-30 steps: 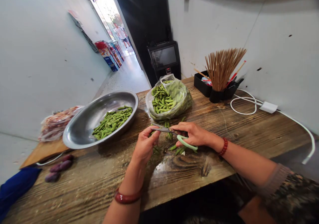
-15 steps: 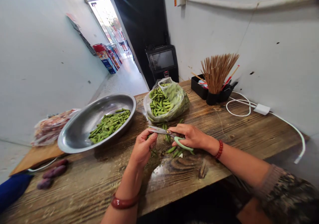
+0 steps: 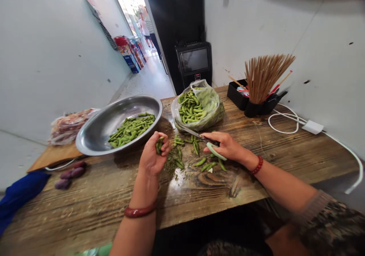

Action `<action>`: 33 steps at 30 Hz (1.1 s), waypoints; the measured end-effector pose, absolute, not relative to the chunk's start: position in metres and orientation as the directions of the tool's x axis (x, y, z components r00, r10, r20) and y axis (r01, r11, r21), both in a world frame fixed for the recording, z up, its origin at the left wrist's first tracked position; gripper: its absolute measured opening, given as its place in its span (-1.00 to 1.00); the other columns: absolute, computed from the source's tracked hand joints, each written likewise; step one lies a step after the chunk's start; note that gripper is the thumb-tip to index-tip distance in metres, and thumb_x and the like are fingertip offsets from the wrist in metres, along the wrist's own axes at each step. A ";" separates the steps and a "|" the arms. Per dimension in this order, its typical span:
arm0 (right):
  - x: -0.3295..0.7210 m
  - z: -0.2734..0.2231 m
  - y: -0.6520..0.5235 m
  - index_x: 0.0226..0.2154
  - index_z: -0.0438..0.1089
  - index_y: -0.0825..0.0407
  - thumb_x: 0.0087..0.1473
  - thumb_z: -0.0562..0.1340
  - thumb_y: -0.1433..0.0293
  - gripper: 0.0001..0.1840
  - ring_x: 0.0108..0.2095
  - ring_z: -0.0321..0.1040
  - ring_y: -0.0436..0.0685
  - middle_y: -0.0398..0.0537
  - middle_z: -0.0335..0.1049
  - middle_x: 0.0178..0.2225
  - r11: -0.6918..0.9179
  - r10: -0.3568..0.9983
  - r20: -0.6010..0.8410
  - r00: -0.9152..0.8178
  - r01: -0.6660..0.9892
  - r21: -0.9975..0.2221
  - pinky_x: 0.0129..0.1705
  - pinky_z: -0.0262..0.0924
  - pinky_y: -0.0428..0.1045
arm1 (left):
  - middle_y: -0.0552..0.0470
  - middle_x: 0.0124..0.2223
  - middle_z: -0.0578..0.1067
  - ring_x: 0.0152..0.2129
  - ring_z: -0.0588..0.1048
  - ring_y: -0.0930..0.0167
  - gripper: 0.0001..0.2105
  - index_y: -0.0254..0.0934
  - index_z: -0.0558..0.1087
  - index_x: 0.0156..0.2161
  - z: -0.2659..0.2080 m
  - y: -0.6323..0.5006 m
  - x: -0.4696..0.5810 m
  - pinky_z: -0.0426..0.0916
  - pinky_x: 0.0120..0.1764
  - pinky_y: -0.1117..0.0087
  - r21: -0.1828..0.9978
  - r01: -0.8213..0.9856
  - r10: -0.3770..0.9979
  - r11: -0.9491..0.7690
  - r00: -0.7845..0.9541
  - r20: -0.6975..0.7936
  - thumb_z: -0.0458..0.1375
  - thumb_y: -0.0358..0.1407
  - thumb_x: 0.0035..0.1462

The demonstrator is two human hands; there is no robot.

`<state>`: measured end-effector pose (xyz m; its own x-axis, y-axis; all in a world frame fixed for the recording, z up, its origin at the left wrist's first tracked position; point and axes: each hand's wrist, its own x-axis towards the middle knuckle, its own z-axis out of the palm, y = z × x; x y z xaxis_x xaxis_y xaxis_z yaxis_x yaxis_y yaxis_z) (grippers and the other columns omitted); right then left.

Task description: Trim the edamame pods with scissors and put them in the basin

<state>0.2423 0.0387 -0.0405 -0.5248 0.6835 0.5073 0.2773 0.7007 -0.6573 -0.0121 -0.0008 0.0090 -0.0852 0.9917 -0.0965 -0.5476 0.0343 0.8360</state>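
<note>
"What is held on the left?"

"A few green pods (image 3: 159, 146) are grasped by the curled fingers (image 3: 165, 146) of the left hand (image 3: 151, 155), above the desk (image 3: 114, 203)."

"And on the right?"

"Green-handled scissors (image 3: 210, 149) are gripped by the right hand (image 3: 228, 145), the blades being pointed toward a pod-filled plastic bag (image 3: 215, 109)."

"Where else are pods seen?"

"Loose pods (image 3: 200, 161) are scattered on the desk between the hands, near small trimmings (image 3: 170, 163); trimmed-looking pods (image 3: 132, 131) are piled in the metal bowl (image 3: 97, 132)."

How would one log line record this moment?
left hand: holds green pods; right hand: holds scissors; bowl, bag: more pods; tabletop: loose pods
</note>
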 end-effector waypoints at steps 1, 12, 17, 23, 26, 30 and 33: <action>0.242 -0.041 0.039 0.01 0.40 0.09 0.01 0.34 0.22 -0.48 -0.28 0.40 0.08 0.03 0.49 -0.22 0.696 0.688 0.502 -0.524 0.283 -0.659 -0.17 0.28 -0.04 | 0.16 -0.52 0.26 -0.69 0.17 0.65 -0.74 -0.34 0.34 -0.47 0.010 0.000 -0.014 -0.01 -0.72 0.64 0.825 -0.565 0.990 0.032 -0.098 -0.105 0.31 -0.22 -0.06; 0.241 -0.045 0.039 0.00 0.41 0.09 0.00 0.35 0.23 -0.49 -0.28 0.41 0.09 0.02 0.50 -0.23 0.706 0.670 0.491 -0.557 0.272 -0.654 -0.19 0.29 -0.05 | 0.16 -0.55 0.28 -0.68 0.19 0.58 -0.81 -0.31 0.46 -0.32 -0.016 0.010 -0.017 0.03 -0.66 0.60 0.997 -0.067 0.988 0.042 -0.143 -0.051 0.30 -0.30 -0.08; 0.239 -0.046 0.038 0.02 0.40 0.05 0.00 0.35 0.21 -0.47 -0.26 0.43 0.10 0.03 0.50 -0.19 0.707 0.665 0.479 -0.572 0.277 -0.651 -0.19 0.31 -0.04 | 0.01 -0.39 0.44 -0.40 0.41 0.41 -0.89 -0.27 0.56 -0.34 -0.034 0.016 -0.014 0.29 -0.30 0.43 0.609 0.783 0.966 -0.128 -0.041 0.256 0.16 -0.40 0.04; 0.237 -0.044 0.036 0.02 0.40 0.06 0.01 0.34 0.24 -0.49 -0.27 0.42 0.10 0.03 0.50 -0.20 0.715 0.658 0.477 -0.582 0.287 -0.637 -0.20 0.31 -0.04 | -0.05 -0.21 0.45 -0.27 0.47 0.35 -0.75 -0.20 0.51 -0.08 -0.029 0.011 -0.009 0.28 -0.27 0.41 0.194 0.980 0.995 -0.034 0.014 0.103 0.06 -0.35 0.18; 0.236 -0.043 0.035 0.01 0.41 0.07 0.00 0.35 0.26 -0.50 -0.25 0.43 0.11 0.04 0.50 -0.18 0.709 0.667 0.476 -0.574 0.290 -0.643 -0.18 0.32 -0.03 | -0.05 -0.19 0.43 -0.32 0.47 0.36 -0.76 -0.19 0.51 -0.13 -0.025 0.010 -0.006 0.25 -0.33 0.41 0.092 0.995 0.996 -0.037 0.030 0.079 0.00 -0.32 0.22; 0.237 -0.044 0.037 0.03 0.39 0.05 0.00 0.36 0.27 -0.48 -0.22 0.43 0.11 0.04 0.50 -0.15 0.697 0.678 0.474 -0.562 0.286 -0.658 -0.15 0.32 -0.02 | -0.05 -0.18 0.40 -0.33 0.46 0.36 -0.79 -0.23 0.47 -0.22 -0.021 0.009 -0.006 0.24 -0.36 0.41 0.053 0.996 0.995 -0.070 0.066 0.071 -0.02 -0.31 0.24; 0.237 -0.044 0.037 0.02 0.40 0.04 -0.01 0.36 0.26 -0.48 -0.21 0.44 0.12 0.03 0.50 -0.14 0.687 0.689 0.472 -0.550 0.287 -0.668 -0.14 0.32 -0.02 | -0.06 -0.18 0.38 -0.31 0.46 0.36 -0.82 -0.24 0.44 -0.25 -0.021 0.008 -0.007 0.25 -0.33 0.41 0.053 0.992 0.991 -0.112 0.108 0.074 -0.01 -0.33 0.23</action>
<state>0.2371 0.0369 -0.0439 -0.5499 0.6889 0.4723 0.2865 0.6868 -0.6680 -0.0070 0.0075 -0.0207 0.1082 0.9914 0.0739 0.9923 -0.1122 0.0533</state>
